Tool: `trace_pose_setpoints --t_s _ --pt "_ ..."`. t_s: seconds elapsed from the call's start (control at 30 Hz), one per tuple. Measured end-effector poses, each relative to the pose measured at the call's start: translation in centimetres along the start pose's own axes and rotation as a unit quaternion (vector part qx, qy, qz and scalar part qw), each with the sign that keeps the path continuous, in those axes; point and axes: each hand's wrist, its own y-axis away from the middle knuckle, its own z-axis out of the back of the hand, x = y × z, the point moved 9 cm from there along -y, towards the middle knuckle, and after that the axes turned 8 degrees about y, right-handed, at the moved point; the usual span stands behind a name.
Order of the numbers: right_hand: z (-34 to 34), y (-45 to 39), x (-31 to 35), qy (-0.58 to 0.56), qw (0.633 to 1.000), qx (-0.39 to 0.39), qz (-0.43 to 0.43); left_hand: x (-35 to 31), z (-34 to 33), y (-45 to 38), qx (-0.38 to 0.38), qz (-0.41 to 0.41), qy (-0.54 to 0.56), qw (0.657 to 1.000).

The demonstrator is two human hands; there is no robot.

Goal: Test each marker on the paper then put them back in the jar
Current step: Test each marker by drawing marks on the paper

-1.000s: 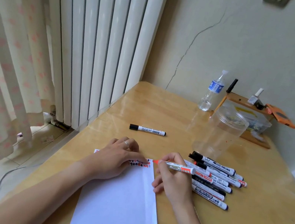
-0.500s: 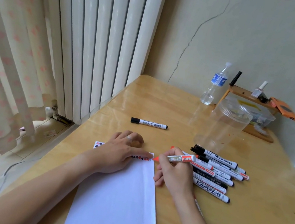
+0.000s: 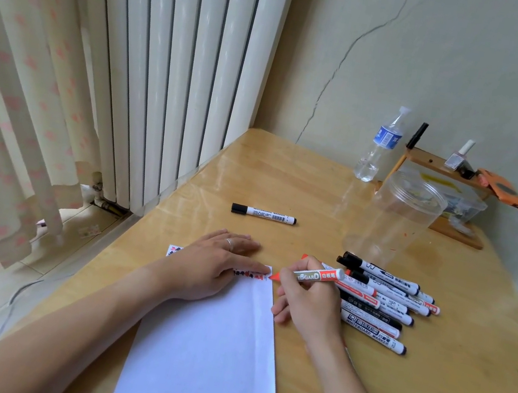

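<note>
While our flat left hand [image 3: 211, 265] pins the paper [image 3: 207, 352], our right hand [image 3: 308, 302] grips the red whiteboard marker [image 3: 312, 276], tip at its top edge.

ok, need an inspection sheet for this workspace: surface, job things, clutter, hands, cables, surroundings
Surface: wooden table, glossy.
Job's things: paper with red and black marks along its far edge; clear jar upright, lidless, no markers inside; marker pile beside the jar; lone black marker lying apart.
Clutter: water bottle, small wooden shelf, orange case.
Hands: left hand flat on the paper; right hand grips red marker, tip at the paper's corner.
Cables: one on the floor.
Surroundings: radiator, curtain, cracked wall.
</note>
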Motion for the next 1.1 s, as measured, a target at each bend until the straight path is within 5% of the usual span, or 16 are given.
trace_pose_setpoints --t_s 1.1 --pt "0.28 0.14 0.16 0.021 1.000 -0.016 0.005 0.42 0.35 0.20 -0.017 0.030 0.065 0.997"
